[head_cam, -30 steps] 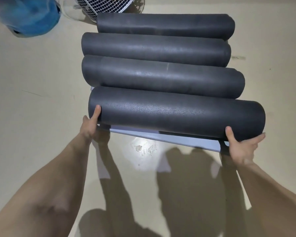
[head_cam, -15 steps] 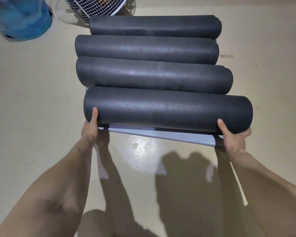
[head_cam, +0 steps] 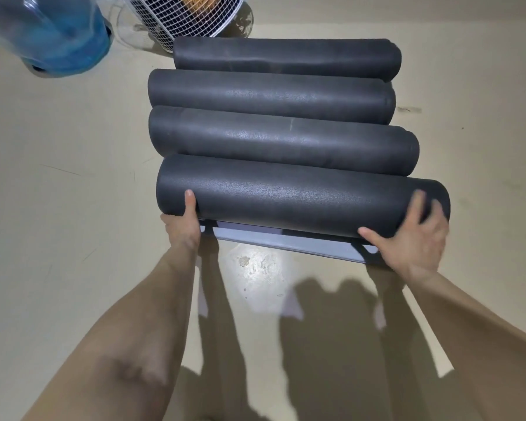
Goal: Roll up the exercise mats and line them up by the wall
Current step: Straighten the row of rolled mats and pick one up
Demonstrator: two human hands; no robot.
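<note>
Four black rolled exercise mats lie side by side on the beige floor. The far roll [head_cam: 286, 57], second roll [head_cam: 271, 97] and third roll [head_cam: 283, 145] touch one another. The nearest roll [head_cam: 292, 205] rests against the third, with a light grey strip of its unrolled end [head_cam: 286, 241] showing beneath it. My left hand [head_cam: 182, 224] grips the nearest roll's left end from below, thumb up on its front. My right hand [head_cam: 413, 235], blurred, lies with fingers spread over the roll's right end, thumb along its lower edge.
A blue water jug [head_cam: 52, 34] stands at the top left. A white wire fan guard [head_cam: 189, 16] is just behind the far roll. Bare floor [head_cam: 58, 208] stretches left, right and in front, crossed by my arms' shadows.
My right hand has moved from under the roll's right end up onto its top, fingers spread. The nearest roll has closed in on the third roll. My left hand keeps its grip.
</note>
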